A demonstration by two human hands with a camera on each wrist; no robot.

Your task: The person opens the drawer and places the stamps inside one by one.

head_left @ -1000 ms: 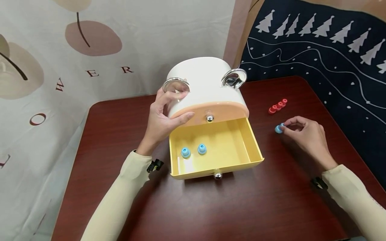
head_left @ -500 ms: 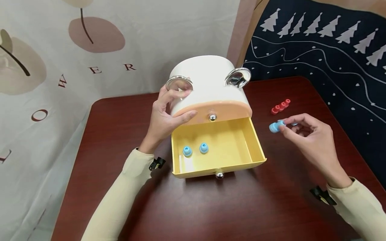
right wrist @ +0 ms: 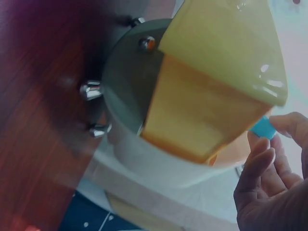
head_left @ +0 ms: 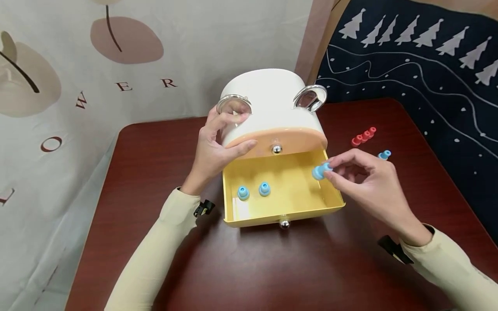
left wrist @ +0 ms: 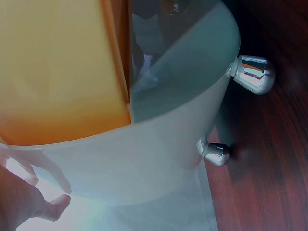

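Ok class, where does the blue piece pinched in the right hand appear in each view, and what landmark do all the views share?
Head: blue piece right of centre, seen against the yellow drawer's right side.
Left wrist: not in it.
Right wrist: blue piece at right, about mid-height.
Shared landmark: the yellow drawer.

head: bright, sheen on table [head_left: 256, 268] | left wrist: lower-left overexposed | right wrist: hazy, highlights on drawer [right wrist: 221, 53]
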